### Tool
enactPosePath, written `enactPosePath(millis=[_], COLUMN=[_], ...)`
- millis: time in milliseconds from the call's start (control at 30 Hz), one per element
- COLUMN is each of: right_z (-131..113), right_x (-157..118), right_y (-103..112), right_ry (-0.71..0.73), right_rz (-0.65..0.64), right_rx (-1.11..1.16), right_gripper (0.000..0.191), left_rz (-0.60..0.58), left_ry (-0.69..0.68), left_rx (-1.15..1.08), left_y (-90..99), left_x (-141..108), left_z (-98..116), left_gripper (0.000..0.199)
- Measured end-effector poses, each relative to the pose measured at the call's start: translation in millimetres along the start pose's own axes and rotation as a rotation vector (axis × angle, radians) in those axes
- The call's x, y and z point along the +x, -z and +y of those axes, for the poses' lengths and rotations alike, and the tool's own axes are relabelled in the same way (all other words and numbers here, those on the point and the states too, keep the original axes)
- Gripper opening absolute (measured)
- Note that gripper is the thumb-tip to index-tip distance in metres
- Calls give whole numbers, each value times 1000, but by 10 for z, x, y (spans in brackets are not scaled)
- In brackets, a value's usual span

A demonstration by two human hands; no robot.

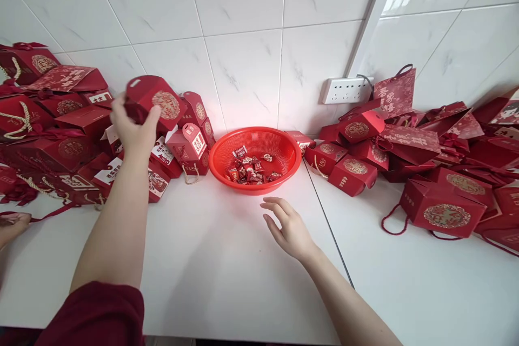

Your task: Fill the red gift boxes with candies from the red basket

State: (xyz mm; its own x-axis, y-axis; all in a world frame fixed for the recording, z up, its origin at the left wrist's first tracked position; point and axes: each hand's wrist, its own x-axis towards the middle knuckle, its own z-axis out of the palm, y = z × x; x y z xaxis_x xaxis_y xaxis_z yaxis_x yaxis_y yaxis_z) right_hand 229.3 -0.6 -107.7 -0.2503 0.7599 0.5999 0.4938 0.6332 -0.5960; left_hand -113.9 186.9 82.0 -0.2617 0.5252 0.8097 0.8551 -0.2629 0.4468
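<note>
My left hand (135, 124) is closed around a red gift box (156, 100) with a round gold emblem, raised over the left pile of red boxes (73, 146). My right hand (286, 227) is over the white table (227, 270), fingers apart and slightly curled, holding nothing. Just beyond it is a red plastic basket (255, 186) with small red wrapped sweets (253, 170) in it. Small boxes (190, 143) are stacked between the left pile and the basket.
More red boxes (450, 211) with cords and ribbons are heaped on the right. A white power strip (347, 90) is on the tiled wall. Another person's hand (14, 227) touches a dark red ribbon at the left edge.
</note>
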Motion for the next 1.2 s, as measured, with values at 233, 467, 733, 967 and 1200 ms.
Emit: enactPosePath(millis=[233,467,733,967,1200], right_z=[22,12,2,12,-23], right_x=[8,-3,-12,-8,4], right_y=[-33,-28,-42,-45,-34], right_ry=[-23,-38,-24,-23,-11], right_rz=[-43,-77,-110,-110,-119], right_rx=[-24,-30,-48,-50,-59], right_gripper=[26,25,25,25,25], left_rz=[-326,-342,-265,-212,-205], left_ry=[365,334,327,297,246], left_rx=[206,416,450,293,276], left_y=[-490,-607,-727,-655,-651], left_x=[-62,-179,-253,-326,-373], left_z=[-62,-150,-212,-185,-140], left_gripper=[96,137,139,135,134])
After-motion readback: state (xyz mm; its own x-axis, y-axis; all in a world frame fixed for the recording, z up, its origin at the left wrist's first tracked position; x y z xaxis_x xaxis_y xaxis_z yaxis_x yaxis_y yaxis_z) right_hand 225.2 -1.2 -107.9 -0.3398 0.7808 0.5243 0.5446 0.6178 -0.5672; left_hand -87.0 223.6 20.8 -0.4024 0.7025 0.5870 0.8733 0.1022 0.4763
